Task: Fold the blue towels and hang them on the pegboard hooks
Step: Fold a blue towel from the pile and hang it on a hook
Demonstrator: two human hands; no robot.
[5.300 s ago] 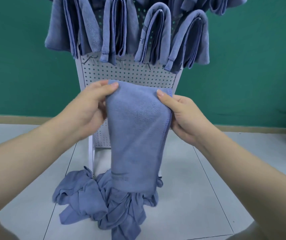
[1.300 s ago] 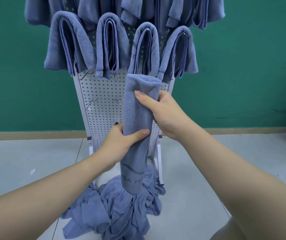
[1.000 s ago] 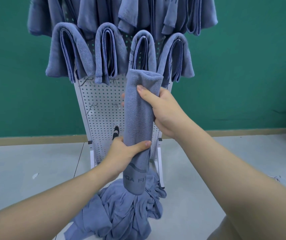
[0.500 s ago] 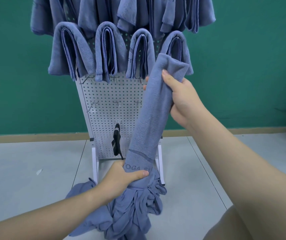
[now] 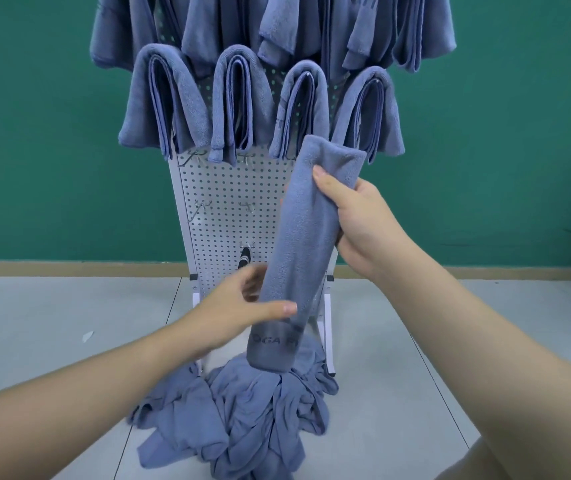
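Observation:
I hold a narrow folded blue towel (image 5: 306, 244) upright in front of the white pegboard (image 5: 228, 216). My right hand (image 5: 360, 220) grips its upper part, thumb across the front. My left hand (image 5: 242, 306) holds it lower down, thumb over the front and fingers behind. Its printed end hangs just above a heap of loose blue towels (image 5: 242, 410) on the floor. Several folded blue towels (image 5: 235, 105) hang on hooks in rows above. Bare hooks (image 5: 204, 206) stick out of the board's lower part.
A small black item (image 5: 244, 263) hangs from a low hook on the pegboard. Behind stands a green wall (image 5: 34, 133) with a tan skirting strip. The floor (image 5: 52, 323) is pale grey tile, with a white scrap (image 5: 87, 336) at the left.
My right hand has lowered the towel's top and brought it upright again. My left hand slid up from the printed end to a little above it.

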